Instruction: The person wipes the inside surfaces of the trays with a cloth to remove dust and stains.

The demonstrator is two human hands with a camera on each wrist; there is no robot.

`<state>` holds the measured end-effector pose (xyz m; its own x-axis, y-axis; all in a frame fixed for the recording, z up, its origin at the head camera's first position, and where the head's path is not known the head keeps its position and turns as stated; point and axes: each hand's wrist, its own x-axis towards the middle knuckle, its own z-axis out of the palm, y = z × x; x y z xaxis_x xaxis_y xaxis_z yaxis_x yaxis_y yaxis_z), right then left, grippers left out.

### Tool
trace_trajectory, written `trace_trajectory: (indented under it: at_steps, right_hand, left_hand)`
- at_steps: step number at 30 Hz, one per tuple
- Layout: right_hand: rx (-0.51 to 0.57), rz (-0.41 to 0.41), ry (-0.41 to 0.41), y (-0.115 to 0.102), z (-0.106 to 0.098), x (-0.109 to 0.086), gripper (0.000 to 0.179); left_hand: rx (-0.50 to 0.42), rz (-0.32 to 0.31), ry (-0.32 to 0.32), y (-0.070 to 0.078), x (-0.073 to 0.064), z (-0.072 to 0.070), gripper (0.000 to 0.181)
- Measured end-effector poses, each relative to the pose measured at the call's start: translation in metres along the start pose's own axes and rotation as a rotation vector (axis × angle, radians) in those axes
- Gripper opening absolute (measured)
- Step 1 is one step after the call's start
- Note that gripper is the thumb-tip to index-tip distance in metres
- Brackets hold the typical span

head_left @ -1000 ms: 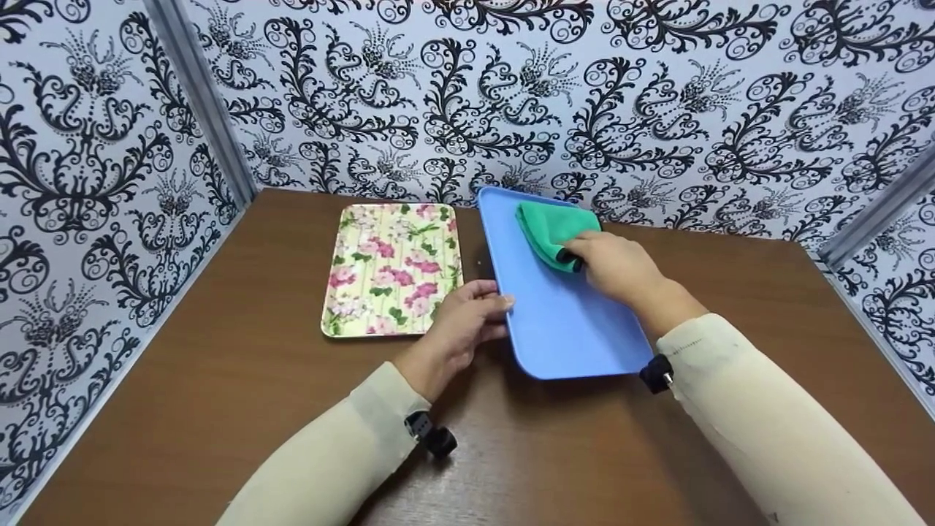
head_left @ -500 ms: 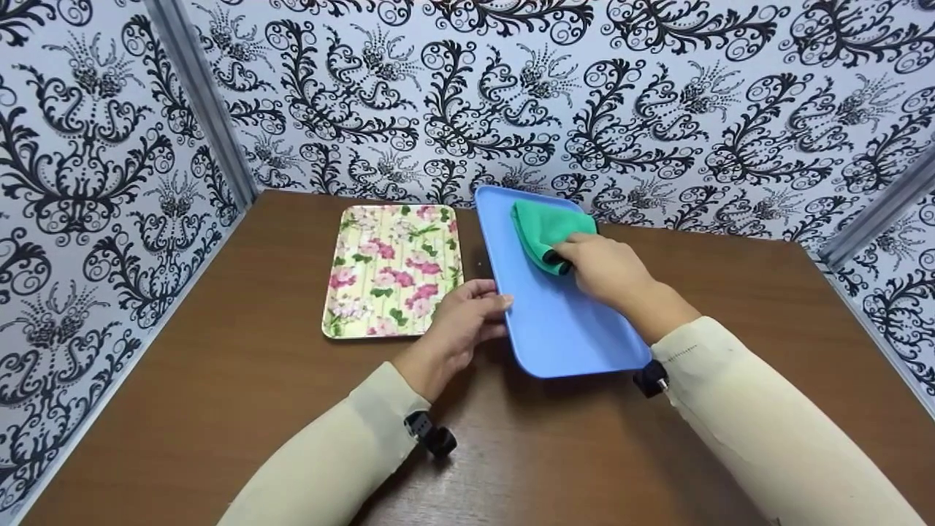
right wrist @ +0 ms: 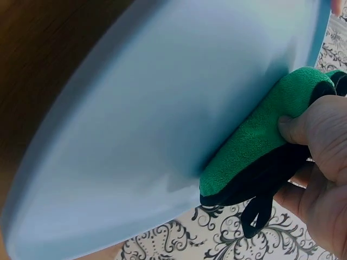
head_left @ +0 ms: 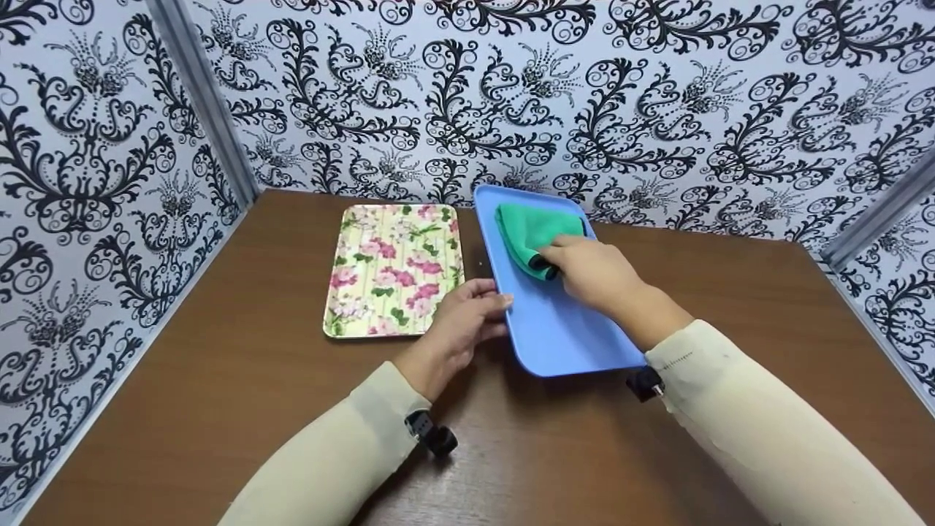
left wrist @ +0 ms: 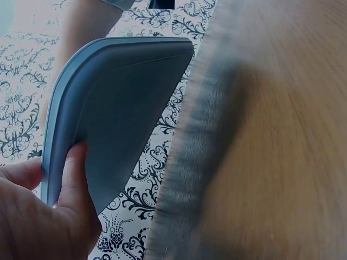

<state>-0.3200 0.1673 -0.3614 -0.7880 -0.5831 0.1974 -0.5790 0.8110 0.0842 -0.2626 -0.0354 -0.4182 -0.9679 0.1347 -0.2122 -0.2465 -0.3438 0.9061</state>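
Observation:
A blue tray (head_left: 577, 336) is held up at a tilt over the table, its long side slanting to the right. My left hand (head_left: 465, 321) pinches its left rim; in the left wrist view the thumb and fingers (left wrist: 74, 176) lie on either side of the tray's edge (left wrist: 54, 119). A folded green cloth (head_left: 537, 226) with black edging lies against the upper part of the tray's inner face. My right hand (head_left: 592, 274) grips this cloth; in the right wrist view the thumb presses on the green cloth (right wrist: 255, 130), and a black loop (right wrist: 257, 216) hangs from it.
A floral tray (head_left: 394, 270) with pink flowers lies flat on the brown table (head_left: 219, 365), left of the blue one. Patterned panels (head_left: 511, 88) in black and white close off the back and sides. Each wrist carries a small black camera (head_left: 431, 435).
My right hand has slid the green cloth leftward across the upper part of the blue tray. The left hand keeps its hold, and the tray has shifted only slightly.

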Motion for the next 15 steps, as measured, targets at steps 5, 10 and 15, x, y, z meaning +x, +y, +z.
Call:
trace_trajectory:
  at_steps: [5, 10, 15]
  right_hand:
    - [0.001, -0.038, 0.029, -0.010, -0.003, -0.001, 0.042]
    - [0.011, -0.067, 0.034, -0.017, -0.004, -0.003, 0.048]
    - [0.011, -0.103, 0.038, -0.018, -0.004, -0.005, 0.053]
  left_hand:
    - [-0.004, 0.003, 0.001, 0.000, 0.000, 0.000, 0.033]
    - [-0.009, 0.004, 0.003, 0.000, -0.001, 0.000, 0.032]
    - [-0.003, 0.011, -0.002, -0.001, -0.001, -0.001, 0.032]
